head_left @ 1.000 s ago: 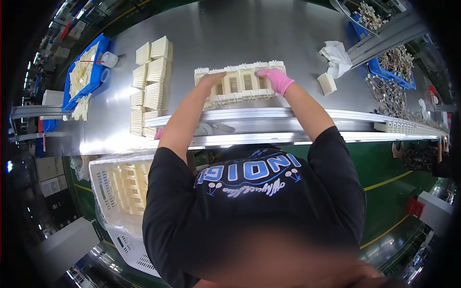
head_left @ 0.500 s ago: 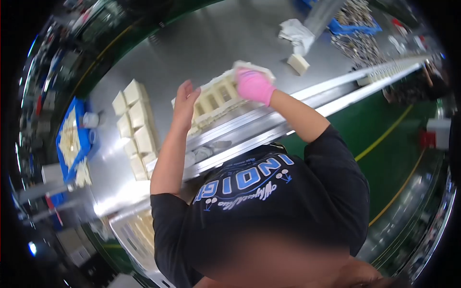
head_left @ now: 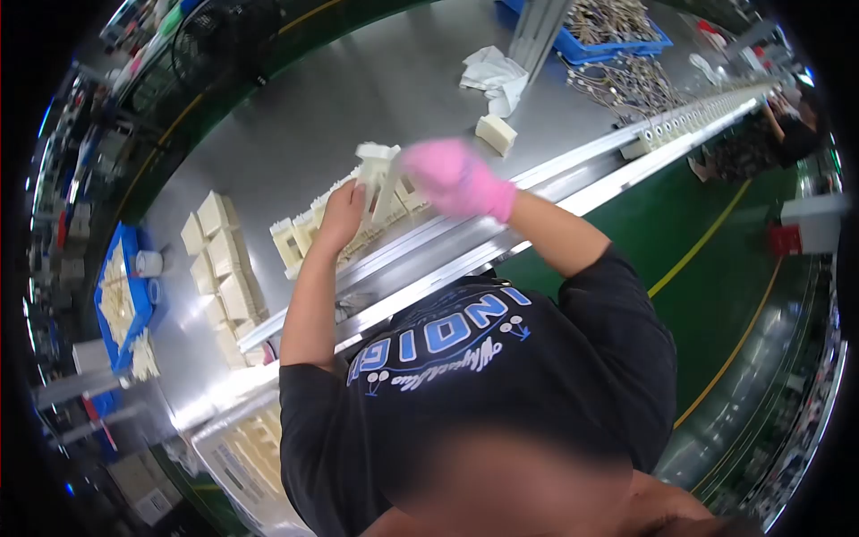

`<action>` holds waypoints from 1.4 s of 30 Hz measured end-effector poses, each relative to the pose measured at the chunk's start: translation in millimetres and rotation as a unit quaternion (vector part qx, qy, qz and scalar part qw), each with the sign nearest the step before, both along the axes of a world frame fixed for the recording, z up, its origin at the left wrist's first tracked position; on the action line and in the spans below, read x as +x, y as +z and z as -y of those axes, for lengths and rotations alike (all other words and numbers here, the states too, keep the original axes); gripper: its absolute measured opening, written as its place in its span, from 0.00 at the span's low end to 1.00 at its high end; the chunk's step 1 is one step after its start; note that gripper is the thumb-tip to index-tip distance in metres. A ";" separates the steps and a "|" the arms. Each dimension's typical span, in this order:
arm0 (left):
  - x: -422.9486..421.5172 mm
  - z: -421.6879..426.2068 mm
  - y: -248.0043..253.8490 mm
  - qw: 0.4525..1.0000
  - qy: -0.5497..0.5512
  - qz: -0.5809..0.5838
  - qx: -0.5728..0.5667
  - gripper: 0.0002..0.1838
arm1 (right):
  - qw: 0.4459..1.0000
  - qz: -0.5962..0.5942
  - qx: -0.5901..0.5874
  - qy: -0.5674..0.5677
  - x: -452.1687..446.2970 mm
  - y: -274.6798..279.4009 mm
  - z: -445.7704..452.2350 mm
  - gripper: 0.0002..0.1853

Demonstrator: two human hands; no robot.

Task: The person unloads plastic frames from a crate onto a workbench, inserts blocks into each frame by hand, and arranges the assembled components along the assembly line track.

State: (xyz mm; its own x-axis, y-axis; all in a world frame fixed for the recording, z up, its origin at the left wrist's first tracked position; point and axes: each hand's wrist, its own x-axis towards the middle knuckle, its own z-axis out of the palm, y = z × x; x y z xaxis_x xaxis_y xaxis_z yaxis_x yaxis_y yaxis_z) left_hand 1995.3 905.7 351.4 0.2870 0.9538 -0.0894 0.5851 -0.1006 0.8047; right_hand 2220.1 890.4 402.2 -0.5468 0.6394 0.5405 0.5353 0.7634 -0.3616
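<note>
My bare left hand (head_left: 343, 215) is closed on the near side of a cream plastic housing (head_left: 379, 183), which is tilted up above a row of similar cream housings (head_left: 300, 238). At the right of that piece is my right hand (head_left: 455, 176) in a pink glove, its fingers curled in and blurred by motion. Whatever that hand holds, if anything, is hidden. The row lies along the near edge of the metal table, partly covered by both hands. One separate cream block (head_left: 496, 134) lies beyond my right hand.
Cream blocks (head_left: 224, 259) stand grouped at left, near a blue bin (head_left: 134, 309) and white cup (head_left: 149, 263). A white cloth (head_left: 495, 80), wire bundles (head_left: 626, 89) and a blue tray (head_left: 617, 49) lie at far right. A metal rail (head_left: 555, 179) borders the table. Another person (head_left: 792, 125) sits right.
My left hand has gone from spread fingers to closing on a housing. The gloved right hand has come off the row's far end, and a tilted housing now shows between the hands. The view has shifted.
</note>
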 end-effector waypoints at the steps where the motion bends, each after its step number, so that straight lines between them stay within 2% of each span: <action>1: 1.5 -0.4 -12.2 0.997 0.032 0.069 0.011 0.16 | 0.995 0.025 -0.032 -0.094 22.1 3.5 -9.3 0.16; 2: 6.0 -3.9 -18.4 0.981 0.068 0.159 -0.090 0.17 | 0.989 -0.008 -0.007 -0.147 49.5 -21.6 -28.5 0.16; 3: 12.5 -4.7 -23.9 0.962 0.095 0.231 -0.111 0.18 | 0.978 -0.043 0.017 -0.203 74.6 -48.9 -48.4 0.16; 4: 22.7 -5.5 -28.5 0.937 0.118 0.303 -0.130 0.19 | 0.954 0.042 -0.116 -0.274 93.1 -54.4 -59.4 0.20; 5: 34.3 -3.9 -31.0 0.906 0.138 0.373 -0.146 0.20 | 0.900 0.128 -0.243 -0.339 107.1 -58.7 -68.7 0.25; 6: 46.8 1.0 -16.5 0.872 0.150 0.437 -0.164 0.20 | 0.883 0.164 -0.272 -0.347 116.1 -73.7 -78.8 0.26; 8: 55.9 -0.7 -23.2 0.836 0.143 0.503 -0.165 0.17 | 0.843 0.231 -0.322 -0.363 126.4 -114.7 -97.2 0.30; 9: 60.9 -0.9 -21.8 0.817 0.140 0.535 -0.165 0.15 | 0.835 0.230 -0.350 -0.355 126.9 -120.1 -103.5 0.30; 10: 69.8 -0.7 -19.6 0.806 0.178 0.539 -0.167 0.08 | 0.827 0.230 -0.379 -0.346 126.7 -125.2 -108.4 0.30; 13: 73.0 -8.6 -42.0 0.767 0.173 0.563 -0.255 0.05 | 0.827 0.221 -0.401 -0.326 130.5 -144.0 -121.3 0.29; 14: 79.1 -5.4 -37.2 0.800 0.172 0.527 -0.231 0.05 | 0.831 0.216 -0.398 -0.322 132.2 -147.9 -122.8 0.28; 17: 89.6 0.6 -32.2 0.819 0.236 0.484 -0.199 0.06 | 0.842 0.205 -0.396 -0.305 123.7 -134.7 -114.3 0.29; 21: 85.6 4.6 -33.5 0.788 0.268 0.515 -0.205 0.09 | 0.848 0.237 -0.410 -0.237 91.7 -132.1 -98.7 0.29; 23: 83.8 6.4 -33.1 0.802 0.235 0.513 -0.193 0.12 | 0.848 0.290 -0.405 -0.182 80.6 -141.9 -87.0 0.29; 26: 86.1 7.9 -35.7 0.825 0.222 0.491 -0.172 0.14 | 0.820 0.298 -0.444 -0.205 77.8 -124.7 -85.7 0.26; 29: 86.8 9.0 -36.6 0.846 0.209 0.460 -0.168 0.16 | 0.840 0.343 -0.368 -0.205 75.2 -92.2 -74.9 0.36; 32: 85.6 7.3 -41.5 0.867 0.176 0.435 -0.170 0.19 | 0.846 0.361 -0.348 -0.182 79.2 -97.8 -74.3 0.28; 35: 89.6 10.2 -31.7 0.860 0.175 0.439 -0.195 0.18 | 0.850 0.343 -0.337 -0.215 78.2 -92.8 -70.4 0.25; 38: 90.2 11.5 -29.9 0.877 0.185 0.404 -0.182 0.17 | 0.925 0.183 -0.253 -0.218 79.2 -71.1 -58.9 0.19; 39: 90.5 11.5 -31.5 0.886 0.185 0.392 -0.166 0.17 | 0.909 0.102 -0.370 -0.164 77.1 -54.7 -53.2 0.17; 41: 91.4 11.5 -37.7 0.903 0.183 0.363 -0.140 0.17 | 0.811 -0.071 -0.579 -0.049 65.1 -22.8 -36.1 0.16; 42: 91.8 10.7 -43.9 0.909 0.166 0.362 -0.125 0.17 | 0.804 -0.107 -0.584 -0.006 55.7 -20.2 -26.4 0.15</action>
State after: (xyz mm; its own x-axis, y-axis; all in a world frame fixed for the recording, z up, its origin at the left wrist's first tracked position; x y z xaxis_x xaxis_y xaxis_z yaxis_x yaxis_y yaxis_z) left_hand 2087.0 895.0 307.5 0.0576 0.9745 -0.2167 -0.1419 0.2228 0.9645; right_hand 2275.8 916.8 382.0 -0.5104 0.7843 -0.3528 0.3699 -0.1702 -0.9134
